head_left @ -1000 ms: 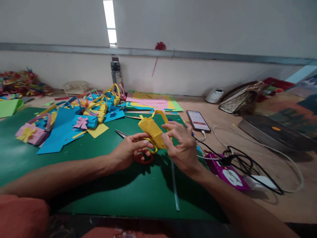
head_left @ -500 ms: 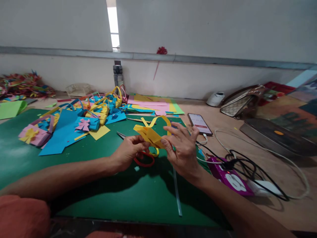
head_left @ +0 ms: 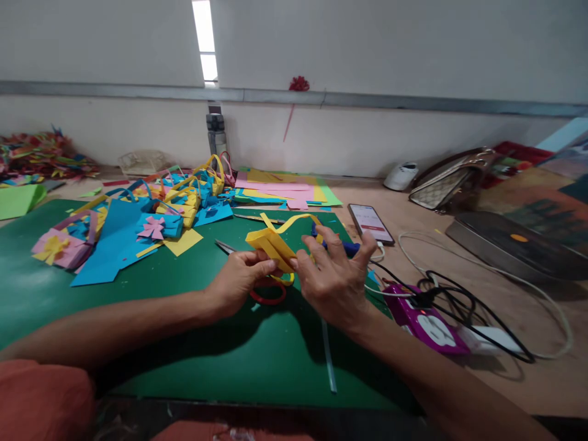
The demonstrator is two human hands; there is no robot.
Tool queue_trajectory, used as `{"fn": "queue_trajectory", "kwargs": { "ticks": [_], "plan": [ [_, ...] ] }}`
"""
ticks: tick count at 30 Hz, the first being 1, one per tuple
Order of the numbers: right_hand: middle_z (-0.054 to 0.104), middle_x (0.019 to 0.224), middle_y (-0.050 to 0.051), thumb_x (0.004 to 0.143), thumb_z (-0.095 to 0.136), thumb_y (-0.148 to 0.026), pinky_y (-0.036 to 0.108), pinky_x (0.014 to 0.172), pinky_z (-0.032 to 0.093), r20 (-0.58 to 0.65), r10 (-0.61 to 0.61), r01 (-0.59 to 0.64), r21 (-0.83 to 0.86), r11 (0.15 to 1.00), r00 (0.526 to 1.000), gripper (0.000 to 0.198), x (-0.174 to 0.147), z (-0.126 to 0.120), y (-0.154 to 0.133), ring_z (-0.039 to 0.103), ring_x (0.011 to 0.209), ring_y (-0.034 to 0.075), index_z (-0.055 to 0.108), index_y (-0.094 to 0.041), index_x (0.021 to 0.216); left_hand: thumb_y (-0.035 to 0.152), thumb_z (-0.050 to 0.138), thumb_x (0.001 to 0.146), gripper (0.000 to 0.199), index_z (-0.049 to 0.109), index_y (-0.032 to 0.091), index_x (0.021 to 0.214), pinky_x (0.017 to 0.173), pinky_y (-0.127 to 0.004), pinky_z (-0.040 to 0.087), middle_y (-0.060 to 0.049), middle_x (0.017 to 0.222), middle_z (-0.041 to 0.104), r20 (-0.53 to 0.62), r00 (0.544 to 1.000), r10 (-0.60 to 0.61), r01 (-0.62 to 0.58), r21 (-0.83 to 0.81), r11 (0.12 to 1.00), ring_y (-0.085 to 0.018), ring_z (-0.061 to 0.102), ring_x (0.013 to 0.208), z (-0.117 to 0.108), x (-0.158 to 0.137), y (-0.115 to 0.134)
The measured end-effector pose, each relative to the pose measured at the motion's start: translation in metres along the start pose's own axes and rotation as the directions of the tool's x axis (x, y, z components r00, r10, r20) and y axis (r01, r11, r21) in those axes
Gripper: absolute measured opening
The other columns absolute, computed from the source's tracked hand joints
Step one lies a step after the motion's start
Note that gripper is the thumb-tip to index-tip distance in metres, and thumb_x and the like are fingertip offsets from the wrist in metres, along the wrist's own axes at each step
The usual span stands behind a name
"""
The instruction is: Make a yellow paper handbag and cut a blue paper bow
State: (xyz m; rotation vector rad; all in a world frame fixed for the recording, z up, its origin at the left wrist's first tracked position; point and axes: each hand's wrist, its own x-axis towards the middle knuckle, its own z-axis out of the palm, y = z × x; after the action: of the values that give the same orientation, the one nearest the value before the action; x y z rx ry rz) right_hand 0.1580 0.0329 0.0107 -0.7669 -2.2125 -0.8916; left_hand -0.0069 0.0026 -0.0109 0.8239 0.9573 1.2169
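Observation:
A small folded yellow paper basket (head_left: pixel 270 242) with a looped strip handle is held between my hands above the green mat (head_left: pixel 248 367). My left hand (head_left: pixel 236 282) pinches its near lower side between thumb and fingers. At the right end, the thumb and bent fingers of my right hand (head_left: pixel 333 285) close on the paper. Scissors (head_left: pixel 270 301) with a red and yellow handle lie under the basket, partly hidden. Behind my right fingers shows part of a dark blue tool (head_left: pixel 350 248), its kind unclear. A clear stick (head_left: pixel 329 358) lies below my right wrist.
Finished paper baskets (head_left: pixel 184 205) and a blue sheet (head_left: pixel 108 248) are at the left. Stacked coloured paper (head_left: pixel 275 188) lies at the back. On the right are a phone (head_left: pixel 371 223), a purple power strip (head_left: pixel 427 324) with tangled cables and a dark case (head_left: pixel 519 245).
The yellow basket has tilted a little between my hands, and its handle loop sits lower. My right fingers have curled in, uncovering more of the dark blue tool. The view has shifted slightly.

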Motion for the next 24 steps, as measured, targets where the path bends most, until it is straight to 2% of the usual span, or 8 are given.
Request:
{"fn": "queue_trajectory", "kwargs": {
  "ticks": [2, 4, 7, 10, 13, 16, 20, 24],
  "plan": [
    [0.071, 0.094, 0.010, 0.089, 0.048, -0.019, 0.059, 0.094, 0.023, 0.036, 0.001, -0.002, 0.036, 0.999, 0.999, 0.020, -0.0009, 0.0001, -0.0019, 0.058, 0.103, 0.030, 0.065, -0.017, 0.078, 0.028, 0.077, 0.064, 0.025, 0.067, 0.011, 0.081, 0.071, -0.028, 0.052, -0.007, 0.081, 0.069, -0.007, 1.000, 0.002, -0.002, -0.027, 1.000, -0.015, 0.065, 0.072, 0.0015, -0.0001, -0.0003],
    [0.072, 0.091, 0.007, 0.089, 0.046, -0.019, 0.058, 0.096, 0.022, 0.073, 0.052, -0.064, 0.166, 0.984, 0.996, 0.020, -0.0009, -0.0004, -0.0022, 0.059, 0.101, 0.029, 0.064, -0.018, 0.080, 0.028, 0.077, 0.064, 0.025, 0.066, 0.012, 0.079, 0.072, -0.029, 0.052, -0.006, 0.078, 0.069, -0.022, 1.000, -0.008, 0.007, -0.050, 0.999, -0.015, 0.066, 0.070, 0.0026, -0.0004, 0.0001],
    [0.073, 0.082, 0.002, 0.090, 0.044, -0.020, 0.059, 0.096, 0.020, 0.123, 0.175, -0.209, 0.386, 0.899, 0.977, 0.021, 0.0008, -0.0023, -0.0003, 0.062, 0.097, 0.027, 0.061, -0.019, 0.079, 0.028, 0.076, 0.066, 0.023, 0.065, 0.012, 0.077, 0.073, -0.030, 0.053, -0.006, 0.076, 0.070, -0.022, 1.000, -0.009, 0.007, -0.056, 0.998, -0.016, 0.066, 0.070, 0.0034, -0.0014, 0.0014],
    [0.073, 0.078, -0.001, 0.092, 0.042, -0.022, 0.055, 0.095, 0.022, 0.188, 0.242, -0.304, 0.483, 0.821, 0.952, 0.025, 0.0025, -0.0043, 0.0016, 0.063, 0.094, 0.024, 0.060, -0.020, 0.076, 0.027, 0.074, 0.067, 0.021, 0.066, 0.011, 0.079, 0.073, -0.029, 0.054, -0.006, 0.079, 0.070, -0.001, 1.000, 0.009, -0.009, -0.027, 1.000, -0.015, 0.066, 0.070, 0.0034, -0.0025, 0.0027],
    [0.073, 0.082, 0.000, 0.091, 0.044, -0.019, 0.054, 0.096, 0.021, 0.069, 0.201, -0.212, 0.378, 0.901, 0.977, 0.019, 0.0022, -0.0045, 0.0018, 0.063, 0.097, 0.025, 0.062, -0.020, 0.083, 0.028, 0.074, 0.068, 0.022, 0.067, 0.011, 0.081, 0.072, -0.028, 0.053, -0.007, 0.080, 0.071, 0.012, 1.000, 0.013, -0.013, -0.008, 1.000, -0.015, 0.067, 0.071, 0.0036, -0.0032, 0.0027],
    [0.074, 0.087, 0.004, 0.086, 0.049, -0.011, 0.057, 0.099, 0.016, -0.069, 0.059, -0.047, 0.154, 0.987, 0.996, 0.017, 0.0001, -0.0028, 0.0003, 0.062, 0.101, 0.028, 0.063, -0.015, 0.094, 0.029, 0.075, 0.067, 0.025, 0.067, 0.011, 0.082, 0.073, -0.028, 0.053, -0.008, 0.081, 0.071, 0.035, 0.999, 0.003, -0.003, -0.004, 1.000, -0.017, 0.068, 0.074, 0.0047, -0.0042, 0.0019],
    [0.073, 0.091, 0.008, 0.086, 0.043, -0.005, 0.059, 0.098, 0.017, -0.054, -0.033, 0.032, -0.007, 0.999, 0.998, 0.026, -0.0034, -0.0004, -0.0037, 0.061, 0.103, 0.029, 0.063, -0.013, 0.101, 0.032, 0.076, 0.065, 0.027, 0.068, 0.010, 0.077, 0.073, -0.029, 0.054, -0.011, 0.078, 0.072, 0.038, 0.999, -0.018, 0.018, 0.002, 1.000, -0.018, 0.069, 0.074, 0.0064, -0.0063, 0.0011],
    [0.072, 0.094, 0.012, 0.086, 0.041, -0.006, 0.060, 0.097, 0.019, -0.015, -0.040, 0.040, 0.002, 0.999, 0.999, 0.029, -0.0051, 0.0023, -0.0065, 0.060, 0.104, 0.030, 0.062, -0.010, 0.106, 0.035, 0.078, 0.063, 0.030, 0.068, 0.009, 0.074, 0.071, -0.027, 0.054, -0.012, 0.076, 0.072, 0.027, 0.998, -0.049, 0.049, -0.002, 0.999, -0.018, 0.068, 0.073, 0.0067, -0.0074, 0.0005]
  ]
}}
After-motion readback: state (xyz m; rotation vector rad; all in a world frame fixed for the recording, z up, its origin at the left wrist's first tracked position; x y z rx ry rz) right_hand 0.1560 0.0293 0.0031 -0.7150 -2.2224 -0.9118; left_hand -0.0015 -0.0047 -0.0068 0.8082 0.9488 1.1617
